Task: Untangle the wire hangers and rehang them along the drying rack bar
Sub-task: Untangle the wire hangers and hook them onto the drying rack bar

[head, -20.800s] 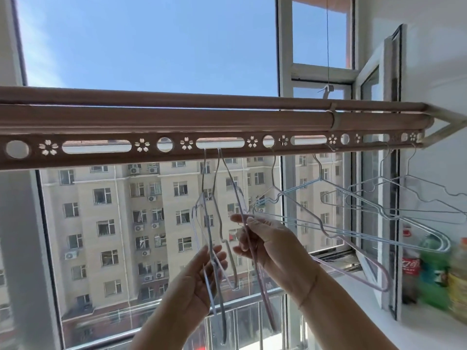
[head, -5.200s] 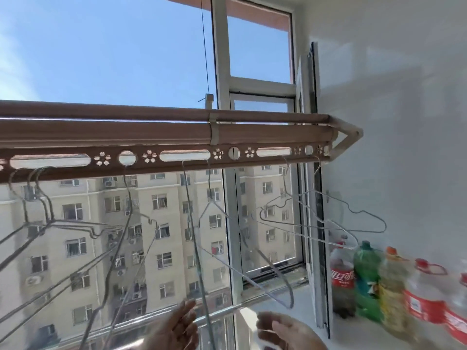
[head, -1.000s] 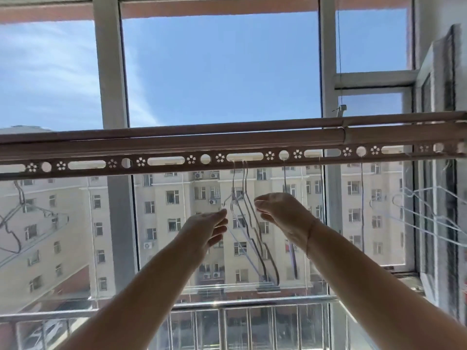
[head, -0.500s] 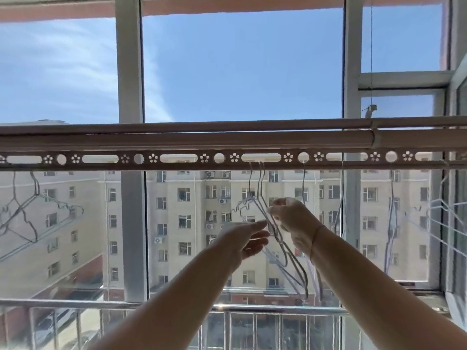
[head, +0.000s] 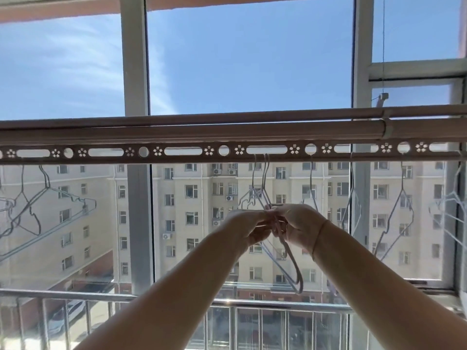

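A brown drying rack bar with round holes and slots runs across the view. A tangled bunch of wire hangers hangs by its hooks from a slot right of centre. My left hand and my right hand meet at the bunch just below the hooks, both with fingers closed on the wires. Single wire hangers hang from holes farther right. Another group of wire hangers hangs at the far left.
White window frame posts stand behind the bar. A metal balcony railing runs below, outside the glass. More hangers show at the right edge beside the opened window sash.
My hands have closed together on the hanger bunch; a second ago they were apart on either side of it. The view has shifted left and the hands sit lower on the wires.
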Action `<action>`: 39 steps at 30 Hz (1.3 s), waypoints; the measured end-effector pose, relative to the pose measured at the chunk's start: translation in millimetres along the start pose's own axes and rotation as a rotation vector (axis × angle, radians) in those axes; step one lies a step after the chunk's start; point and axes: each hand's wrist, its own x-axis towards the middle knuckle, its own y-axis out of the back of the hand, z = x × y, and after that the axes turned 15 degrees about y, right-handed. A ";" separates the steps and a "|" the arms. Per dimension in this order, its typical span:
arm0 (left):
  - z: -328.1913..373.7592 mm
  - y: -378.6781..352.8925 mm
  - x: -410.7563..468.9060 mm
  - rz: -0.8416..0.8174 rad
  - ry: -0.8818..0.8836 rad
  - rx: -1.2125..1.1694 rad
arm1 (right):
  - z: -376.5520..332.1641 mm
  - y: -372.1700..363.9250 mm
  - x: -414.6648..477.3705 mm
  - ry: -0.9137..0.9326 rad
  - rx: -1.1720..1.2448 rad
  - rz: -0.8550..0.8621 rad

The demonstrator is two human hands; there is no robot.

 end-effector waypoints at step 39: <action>22.9 160.1 -35.4 0.123 -0.132 -0.106 | 5.2 -23.2 17.5 -0.055 0.030 0.044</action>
